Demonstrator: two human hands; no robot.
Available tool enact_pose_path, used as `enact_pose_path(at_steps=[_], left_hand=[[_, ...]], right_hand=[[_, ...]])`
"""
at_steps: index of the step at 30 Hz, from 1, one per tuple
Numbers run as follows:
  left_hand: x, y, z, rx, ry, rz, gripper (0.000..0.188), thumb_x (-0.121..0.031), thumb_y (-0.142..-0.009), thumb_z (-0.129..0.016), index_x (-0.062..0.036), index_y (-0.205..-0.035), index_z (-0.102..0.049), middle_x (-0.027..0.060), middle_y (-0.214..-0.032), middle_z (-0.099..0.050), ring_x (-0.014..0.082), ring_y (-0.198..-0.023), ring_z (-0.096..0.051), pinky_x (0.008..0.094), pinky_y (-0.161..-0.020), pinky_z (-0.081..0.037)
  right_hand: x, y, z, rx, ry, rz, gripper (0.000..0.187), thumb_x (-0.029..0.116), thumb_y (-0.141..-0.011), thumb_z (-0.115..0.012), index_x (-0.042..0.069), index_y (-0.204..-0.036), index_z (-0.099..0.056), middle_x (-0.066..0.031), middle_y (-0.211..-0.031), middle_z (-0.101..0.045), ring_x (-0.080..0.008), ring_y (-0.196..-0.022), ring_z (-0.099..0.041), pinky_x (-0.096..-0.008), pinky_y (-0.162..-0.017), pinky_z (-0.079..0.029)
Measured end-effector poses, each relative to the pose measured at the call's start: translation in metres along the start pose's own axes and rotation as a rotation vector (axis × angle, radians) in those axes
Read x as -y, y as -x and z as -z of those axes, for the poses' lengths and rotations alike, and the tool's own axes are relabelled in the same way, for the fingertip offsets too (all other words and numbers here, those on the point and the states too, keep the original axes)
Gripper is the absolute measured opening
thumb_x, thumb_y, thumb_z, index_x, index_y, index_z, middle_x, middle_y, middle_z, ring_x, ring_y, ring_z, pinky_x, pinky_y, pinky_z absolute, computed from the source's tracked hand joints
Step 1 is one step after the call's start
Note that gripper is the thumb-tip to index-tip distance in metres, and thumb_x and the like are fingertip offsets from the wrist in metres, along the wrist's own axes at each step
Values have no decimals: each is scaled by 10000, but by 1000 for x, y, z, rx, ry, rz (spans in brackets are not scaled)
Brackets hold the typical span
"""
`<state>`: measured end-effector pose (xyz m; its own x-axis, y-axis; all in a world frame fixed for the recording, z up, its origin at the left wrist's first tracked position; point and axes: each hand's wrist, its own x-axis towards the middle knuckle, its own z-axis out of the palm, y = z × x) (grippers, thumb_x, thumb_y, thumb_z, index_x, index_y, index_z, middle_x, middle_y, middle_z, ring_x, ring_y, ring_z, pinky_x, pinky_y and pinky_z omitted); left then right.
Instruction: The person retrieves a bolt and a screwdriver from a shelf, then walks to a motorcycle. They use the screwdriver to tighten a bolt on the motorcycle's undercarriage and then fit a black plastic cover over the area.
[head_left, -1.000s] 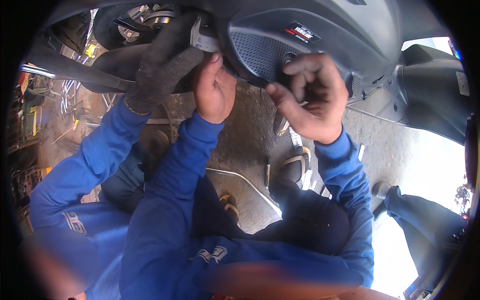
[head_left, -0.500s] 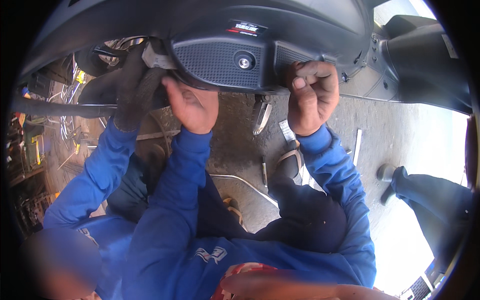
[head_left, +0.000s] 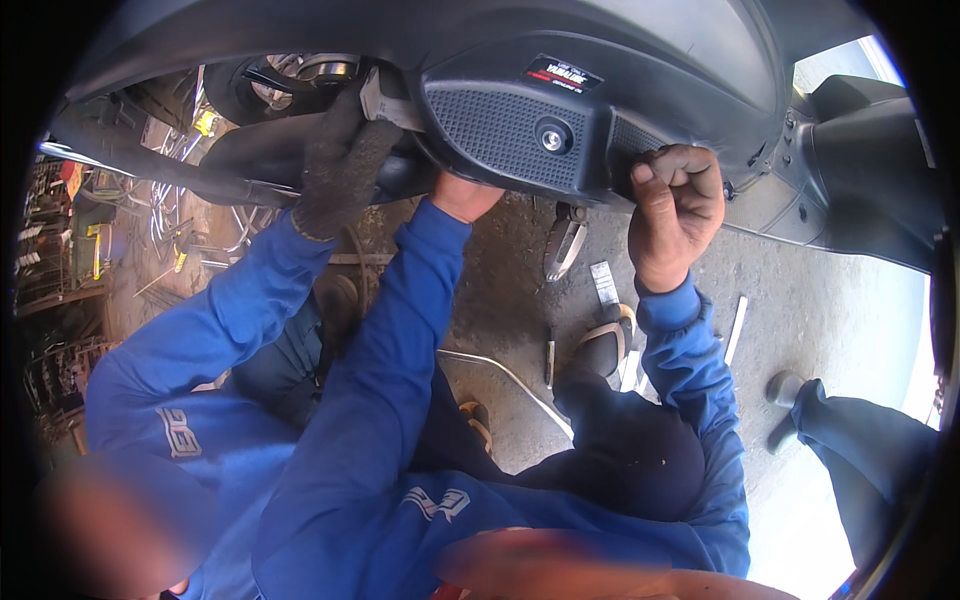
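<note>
A black plastic scooter side panel with a textured footrest area and a recessed bolt stretches across the top. My left hand reaches up under the panel's lower edge. Its fingers are hidden behind that edge. At the right end of the textured area is my right hand, closed, with the thumb pressed against the curled fingers. Whatever is between them cannot be made out. Left of the panel, a co-worker's dark-gloved hand is by a grey metal piece against the panel's front corner.
A folded metal stand or footpeg hangs below the panel. On the concrete floor lie a bent metal rod, a thin dark tool and a pale strip. Another person's leg is at right. Cluttered racks stand at left.
My left hand has gone from beside the panel's lower edge to beneath it, hiding its fingers. My right hand keeps its closed pose at the panel. The whole scene has shifted rightward in view.
</note>
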<state>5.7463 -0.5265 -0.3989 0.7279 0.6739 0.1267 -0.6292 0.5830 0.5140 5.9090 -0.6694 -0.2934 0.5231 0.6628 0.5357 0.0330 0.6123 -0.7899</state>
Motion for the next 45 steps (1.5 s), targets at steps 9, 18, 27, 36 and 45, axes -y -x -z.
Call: enact_pose_path(at_steps=[9, 18, 27, 36, 45], left_hand=[[-16, 3, -23, -116, -237, 37, 469, -413, -919, -515, -85, -1254, -512, 53, -1263, -541, 199, -1149, -499, 377, -1005, -381], [30, 22, -49, -206, 112, 26, 590, -543, -891, -443, -95, -1270, -496, 63, -1270, -534, 226, -1174, -480, 435, -997, -366], [30, 32, -47, -99, 62, 53, 623, -581, -891, -416, -101, -1282, -485, 70, -1273, -524, 237, -1169, -482, 454, -1003, -366], [27, 19, -51, -116, 53, 70, 584, -548, -908, -418, -99, -1274, -497, 51, -1270, -531, 215, -1158, -489, 433, -1004, -365], [28, 19, -35, -92, 115, -22, 451, -414, -933, -468, -88, -1240, -526, 52, -1258, -552, 207, -1153, -502, 405, -1019, -364]], right_hand=[[-1, 9, 3, 16, 117, 39, 158, -80, -820, -599, -3, -921, -504, -15, -698, -561, -42, -628, -488, -198, -619, -403], [3, 16, 3, 144, 282, 233, 210, -60, -725, -675, 31, -878, -563, 10, -575, -478, -78, -531, -424, -253, -601, -382], [12, 27, -8, 206, 432, 225, 231, -32, -675, -732, 44, -849, -599, 27, -525, -438, -98, -510, -403, -280, -604, -357], [2, 19, -3, 150, 245, 193, 149, -85, -756, -661, 3, -839, -574, -16, -595, -535, -96, -614, -478, -250, -584, -407], [6, 19, 5, 177, 167, 157, 131, -88, -784, -629, -3, -849, -553, -48, -677, -576, -87, -621, -496, -237, -590, -403]])
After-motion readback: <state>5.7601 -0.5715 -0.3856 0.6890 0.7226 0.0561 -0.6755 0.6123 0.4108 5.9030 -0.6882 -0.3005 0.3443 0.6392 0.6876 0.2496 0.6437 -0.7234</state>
